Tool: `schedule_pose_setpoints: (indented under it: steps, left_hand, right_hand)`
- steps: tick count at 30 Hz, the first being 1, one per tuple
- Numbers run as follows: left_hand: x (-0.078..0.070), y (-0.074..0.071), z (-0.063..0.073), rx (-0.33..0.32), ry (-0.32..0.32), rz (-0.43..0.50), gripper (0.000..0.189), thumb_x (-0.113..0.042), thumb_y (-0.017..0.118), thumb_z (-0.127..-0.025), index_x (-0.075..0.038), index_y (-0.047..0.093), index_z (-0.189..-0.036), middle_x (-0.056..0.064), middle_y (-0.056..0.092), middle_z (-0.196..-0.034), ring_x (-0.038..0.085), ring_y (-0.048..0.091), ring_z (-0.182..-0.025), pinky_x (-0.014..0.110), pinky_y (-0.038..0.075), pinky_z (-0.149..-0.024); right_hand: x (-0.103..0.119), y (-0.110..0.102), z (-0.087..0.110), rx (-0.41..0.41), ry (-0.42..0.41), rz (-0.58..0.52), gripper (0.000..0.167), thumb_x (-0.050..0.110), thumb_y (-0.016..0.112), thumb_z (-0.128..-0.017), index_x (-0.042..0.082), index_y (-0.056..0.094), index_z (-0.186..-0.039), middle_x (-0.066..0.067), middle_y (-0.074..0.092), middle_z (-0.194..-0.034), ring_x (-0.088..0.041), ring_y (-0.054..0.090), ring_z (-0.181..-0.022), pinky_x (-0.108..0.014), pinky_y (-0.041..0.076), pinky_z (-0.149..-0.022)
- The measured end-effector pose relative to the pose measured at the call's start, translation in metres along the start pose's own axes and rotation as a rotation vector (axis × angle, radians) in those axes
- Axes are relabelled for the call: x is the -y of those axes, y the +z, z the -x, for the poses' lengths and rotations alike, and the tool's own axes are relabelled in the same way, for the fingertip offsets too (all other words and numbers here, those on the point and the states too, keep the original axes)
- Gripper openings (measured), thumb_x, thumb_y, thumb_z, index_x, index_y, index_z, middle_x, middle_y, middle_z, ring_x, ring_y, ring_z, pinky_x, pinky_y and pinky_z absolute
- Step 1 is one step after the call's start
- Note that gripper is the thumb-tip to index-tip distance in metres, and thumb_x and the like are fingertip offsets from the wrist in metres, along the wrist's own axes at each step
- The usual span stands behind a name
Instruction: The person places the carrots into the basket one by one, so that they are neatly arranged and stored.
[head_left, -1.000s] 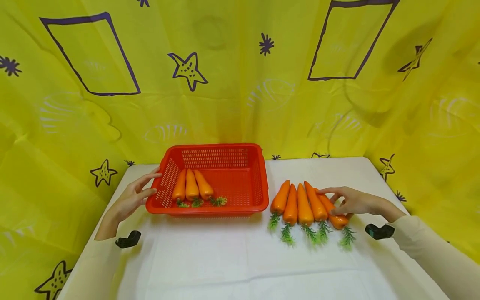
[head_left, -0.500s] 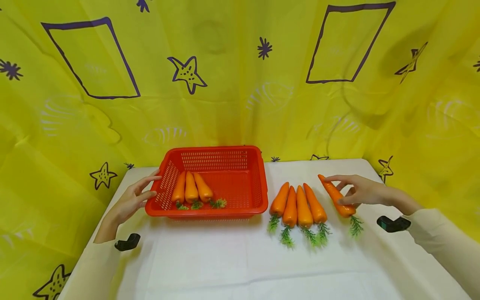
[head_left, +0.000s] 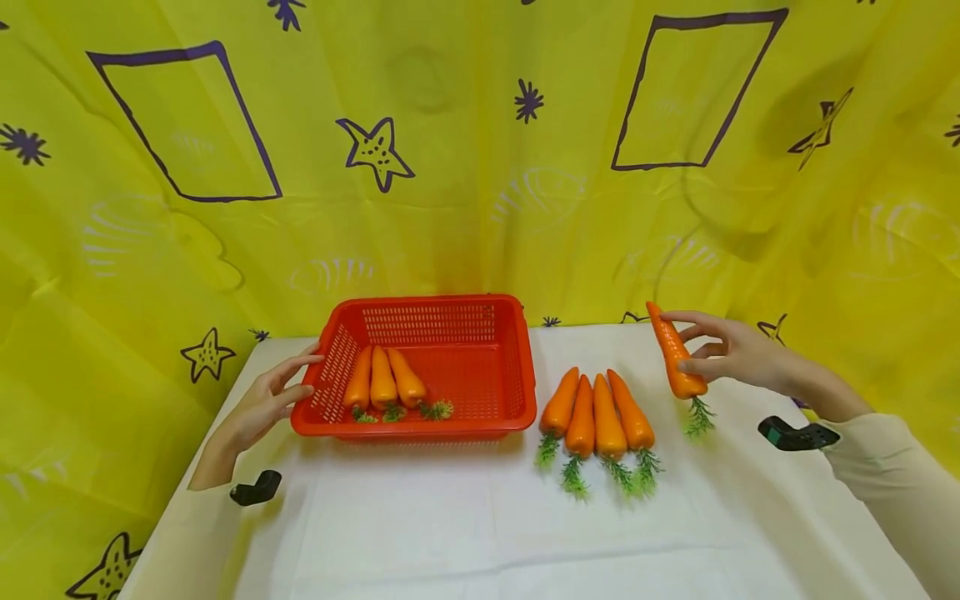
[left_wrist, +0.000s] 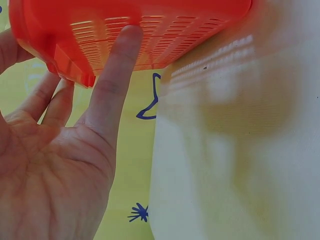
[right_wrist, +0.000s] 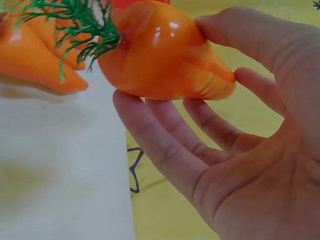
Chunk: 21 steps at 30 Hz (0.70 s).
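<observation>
My right hand (head_left: pixel 738 354) holds an orange toy carrot (head_left: pixel 672 354) up off the white table. In the right wrist view, thumb and fingers grip the carrot (right_wrist: pixel 165 55) around its thick body, its green leaves free. My left hand (head_left: pixel 262 407) touches the left side of a red plastic basket (head_left: pixel 429 427). In the left wrist view, the thumb lies straight against the slotted wall (left_wrist: pixel 190 30), while the other fingers reach up beside the rim. Inside the basket, on its left, lie three carrots (head_left: pixel 382 379) side by side.
Several carrots (head_left: pixel 596 417) lie in a row on the table (head_left: pixel 420 525), right of the basket, leaves toward me. A yellow patterned curtain (head_left: pixel 450 208) hangs behind the table and along both sides. Each wrist carries a small black device (head_left: pixel 797 434).
My right hand has picked the rightmost carrot from the row, moved it right and lifted it, tilting its tip upward. The left hand and basket stay in place.
</observation>
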<state>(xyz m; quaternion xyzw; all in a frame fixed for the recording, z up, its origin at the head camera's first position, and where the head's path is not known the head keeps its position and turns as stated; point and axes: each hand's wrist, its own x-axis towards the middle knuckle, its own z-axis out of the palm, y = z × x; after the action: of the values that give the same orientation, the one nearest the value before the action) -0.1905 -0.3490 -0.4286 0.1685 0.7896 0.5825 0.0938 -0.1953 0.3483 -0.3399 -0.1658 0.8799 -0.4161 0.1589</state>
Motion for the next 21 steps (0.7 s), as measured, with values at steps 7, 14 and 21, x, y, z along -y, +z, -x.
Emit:
schedule_pose_setpoints:
  steps: [7,14,21]
  left_hand:
    - [0.001,0.001,0.001,-0.003,-0.004,-0.022,0.049,-0.012,0.051,-0.108,0.0,0.037,-0.154,0.007,0.008,-0.173,0.042,0.027,-0.149,0.05,0.05,-0.097]
    - [0.001,0.0,0.0,0.0,0.005,-0.008,0.05,-0.012,0.051,-0.108,0.0,0.037,-0.154,0.008,0.007,-0.173,0.019,0.037,-0.143,0.034,0.054,-0.092]
    - [0.001,-0.001,0.0,0.004,0.004,0.0,0.05,-0.012,0.051,-0.108,-0.001,0.037,-0.155,0.008,0.007,-0.173,0.007,0.04,-0.137,0.035,0.054,-0.092]
  right_hand:
    - [0.006,0.001,-0.004,-0.019,-0.017,-0.002,0.08,0.021,0.075,-0.096,0.019,0.031,-0.162,-0.023,0.047,-0.143,-0.021,0.07,-0.104,-0.039,0.056,-0.083]
    - [0.014,0.002,-0.011,-0.025,-0.013,0.03,0.08,0.027,0.076,-0.095,0.024,0.032,-0.162,-0.02,0.049,-0.144,-0.028,0.068,-0.11,-0.043,0.054,-0.085]
    - [0.03,0.006,-0.031,0.028,-0.044,-0.018,0.077,0.023,0.075,-0.096,0.02,0.034,-0.161,-0.024,0.046,-0.145,-0.032,0.068,-0.107,-0.042,0.057,-0.083]
